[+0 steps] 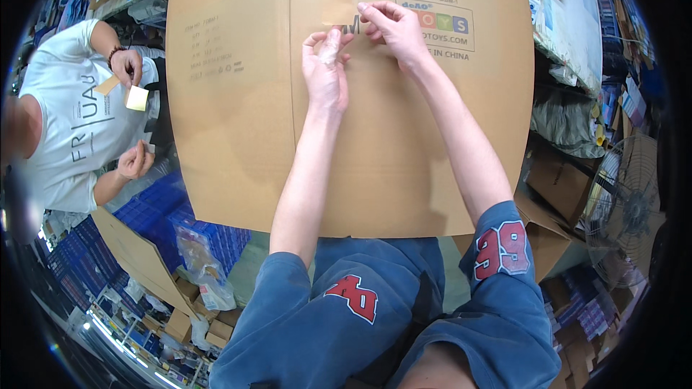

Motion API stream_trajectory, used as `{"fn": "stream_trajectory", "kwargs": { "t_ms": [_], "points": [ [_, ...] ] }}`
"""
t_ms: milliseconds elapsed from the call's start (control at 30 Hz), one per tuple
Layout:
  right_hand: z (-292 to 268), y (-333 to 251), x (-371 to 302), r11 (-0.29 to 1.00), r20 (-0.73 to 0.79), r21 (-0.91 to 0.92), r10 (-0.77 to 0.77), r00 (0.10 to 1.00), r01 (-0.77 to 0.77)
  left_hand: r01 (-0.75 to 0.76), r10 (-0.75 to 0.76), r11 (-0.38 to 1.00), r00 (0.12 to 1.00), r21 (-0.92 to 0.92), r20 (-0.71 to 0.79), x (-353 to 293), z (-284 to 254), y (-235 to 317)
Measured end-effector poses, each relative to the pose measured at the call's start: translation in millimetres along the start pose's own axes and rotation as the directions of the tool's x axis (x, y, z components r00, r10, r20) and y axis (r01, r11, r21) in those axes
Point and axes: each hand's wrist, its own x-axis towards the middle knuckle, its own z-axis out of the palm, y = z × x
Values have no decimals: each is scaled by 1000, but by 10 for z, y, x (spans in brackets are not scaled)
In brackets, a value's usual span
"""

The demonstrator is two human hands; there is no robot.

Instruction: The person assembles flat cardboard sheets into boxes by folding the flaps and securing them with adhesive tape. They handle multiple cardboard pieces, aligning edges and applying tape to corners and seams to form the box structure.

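A large brown cardboard box (pixel 238 115) lies in front of me, with dark print and a coloured printed panel on its top face. My left hand (pixel 326 72) is over the middle of it, palm turned up, fingers curled toward the thumb. A pale, shiny patch shows on that thumb; I cannot tell what it is. Just to the right, my right hand (pixel 396 32) pinches thumb and forefinger together near the printed panel. Whatever either hand holds is too small to make out. A lighter tan patch (pixel 337 9) shows on the cardboard just beyond my hands.
At the left a person (pixel 79 115) in a white shirt holds a pale yellow paper piece (pixel 137 98). Blue stacked packages (pixel 155 209) stand below. A fan (pixel 627 205) and an opened carton (pixel 544 234) are at the right, near a white-covered table (pixel 577 36).
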Motion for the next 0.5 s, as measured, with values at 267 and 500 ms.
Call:
{"fn": "stream_trajectory", "kwargs": {
  "t_ms": [267, 500],
  "points": [
    [99, 4, 53, 996, 153, -78, -35, 988, 47, -14, 13, 994, 1000, 112, 4, -204, -99, 160],
    [263, 191, -215, 975, 253, -216, 8, 967, 48, -61, 182, 780, 974, 623, -133, -401, -35, 445]
  ]
}}
